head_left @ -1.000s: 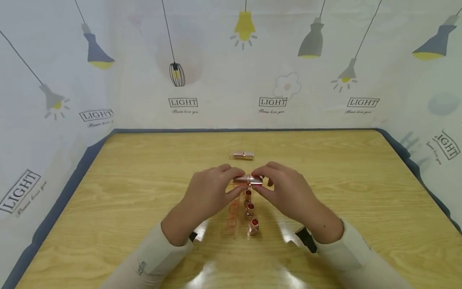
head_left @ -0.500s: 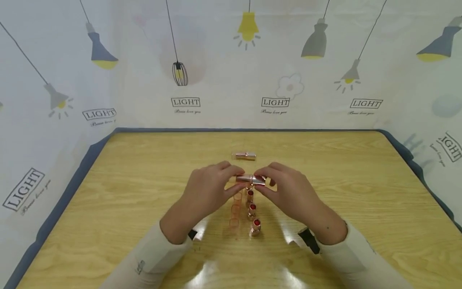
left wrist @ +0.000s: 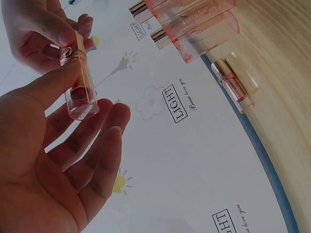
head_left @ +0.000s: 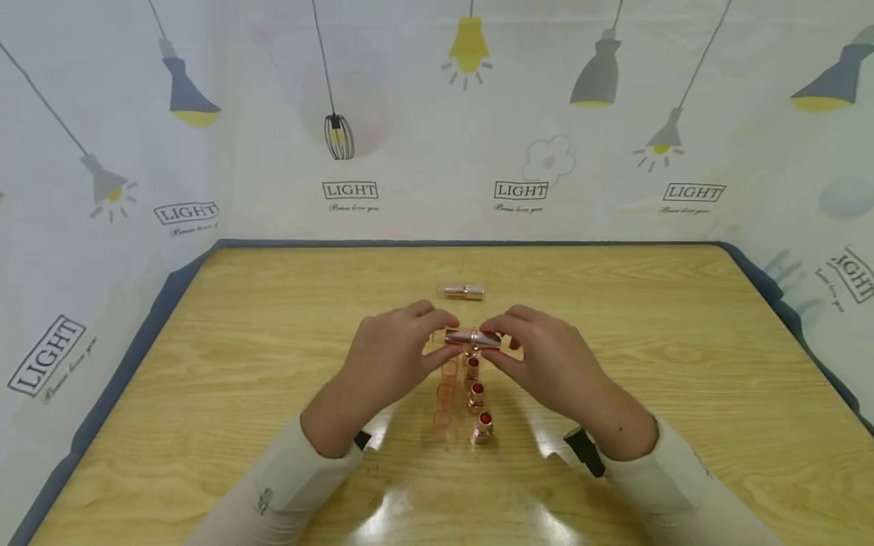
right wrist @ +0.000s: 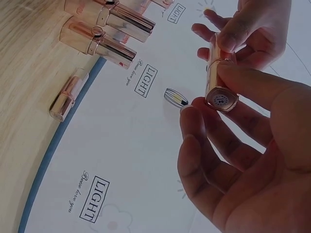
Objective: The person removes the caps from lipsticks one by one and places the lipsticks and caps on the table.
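In the head view, my left hand [head_left: 392, 349] and right hand [head_left: 549, 360] hold one lipstick [head_left: 471, 339] level between them, above the table. Its clear cap end points left and its shiny rose-gold base points right. Thumb and fingers of the left hand [left wrist: 63, 145] pinch the capped part of the lipstick [left wrist: 77, 80] in the left wrist view. The right hand [right wrist: 252, 150] pinches the base, where a round label [right wrist: 221, 100] shows on the end. Below the hands, several uncapped lipsticks [head_left: 476, 396] with red tips stand upright in a row.
Left of that row, clear pinkish caps [head_left: 444, 396] stand in a line of their own. A capped lipstick [head_left: 464, 292] lies on its side beyond the hands. The wooden table [head_left: 239, 364] ends at a printed backdrop [head_left: 423, 136] on three sides.
Both hands keep their hold on the lipstick at nearly the same place. The shine along its side has changed slightly. The standing lipsticks and caps stay put.
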The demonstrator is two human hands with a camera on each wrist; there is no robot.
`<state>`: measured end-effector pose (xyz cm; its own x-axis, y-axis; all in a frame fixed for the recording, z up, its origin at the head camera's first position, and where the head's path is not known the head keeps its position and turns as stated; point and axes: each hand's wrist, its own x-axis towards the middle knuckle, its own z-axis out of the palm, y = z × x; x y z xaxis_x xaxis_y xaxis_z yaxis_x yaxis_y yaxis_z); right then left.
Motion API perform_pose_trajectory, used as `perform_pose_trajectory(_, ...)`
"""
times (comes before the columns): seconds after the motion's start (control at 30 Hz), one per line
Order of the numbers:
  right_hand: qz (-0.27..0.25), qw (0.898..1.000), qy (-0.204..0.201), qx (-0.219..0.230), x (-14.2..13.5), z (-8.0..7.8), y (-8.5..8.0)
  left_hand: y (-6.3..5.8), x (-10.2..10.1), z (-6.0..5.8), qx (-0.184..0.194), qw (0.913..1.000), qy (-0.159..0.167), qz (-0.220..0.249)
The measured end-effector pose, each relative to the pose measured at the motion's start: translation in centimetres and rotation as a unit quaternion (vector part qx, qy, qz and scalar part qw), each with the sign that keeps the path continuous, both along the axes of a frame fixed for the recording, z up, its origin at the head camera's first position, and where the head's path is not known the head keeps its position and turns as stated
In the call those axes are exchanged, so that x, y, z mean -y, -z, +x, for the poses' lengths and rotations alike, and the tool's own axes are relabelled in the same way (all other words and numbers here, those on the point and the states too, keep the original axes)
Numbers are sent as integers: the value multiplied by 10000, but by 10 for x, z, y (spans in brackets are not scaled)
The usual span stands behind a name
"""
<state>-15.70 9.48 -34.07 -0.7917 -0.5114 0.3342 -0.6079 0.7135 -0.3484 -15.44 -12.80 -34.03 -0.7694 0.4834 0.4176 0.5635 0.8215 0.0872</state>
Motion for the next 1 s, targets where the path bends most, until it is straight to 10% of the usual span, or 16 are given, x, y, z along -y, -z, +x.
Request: perform_pose_trajectory(1.0, -45, 9997, 71, 224, -1, -3, 0, 0, -1, -1, -45, 10000, -28, 11)
